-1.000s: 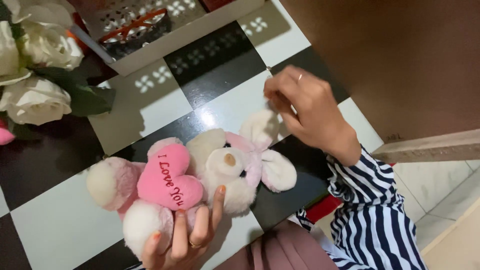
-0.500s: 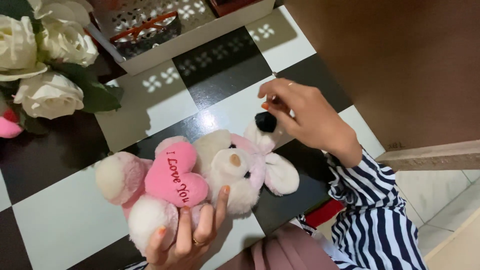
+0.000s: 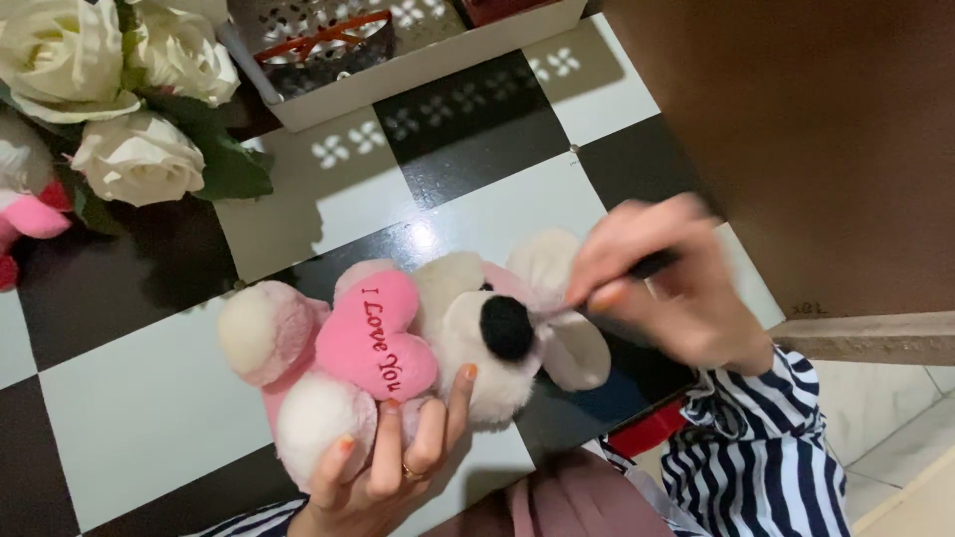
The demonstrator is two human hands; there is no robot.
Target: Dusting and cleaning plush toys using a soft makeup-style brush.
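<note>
A pink and cream plush toy (image 3: 288, 328) lies on its back on the black-and-white chequered table (image 3: 129, 418), with a pink heart (image 3: 378, 338) on its chest. My left hand (image 3: 393, 467) grips the toy from below, fingers up over its belly and chin. My right hand (image 3: 676, 298), blurred, pinches a thin stick whose black fluffy ball tip (image 3: 507, 328) rests on the toy's muzzle, covering the nose. A dark part of the stick shows inside the fist. The toy's pale ears spread out under that hand.
White roses with green leaves (image 3: 129, 154) stand at the upper left, next to a bit of another pink toy (image 3: 25, 214). A white perforated basket (image 3: 418, 65) sits at the table's far edge. A brown panel (image 3: 816, 129) rises on the right. My striped sleeve is below.
My right hand has come down and to the right from above the toy's ear. The black ball has moved from beside the ear onto the muzzle. The left hand keeps its grip.
</note>
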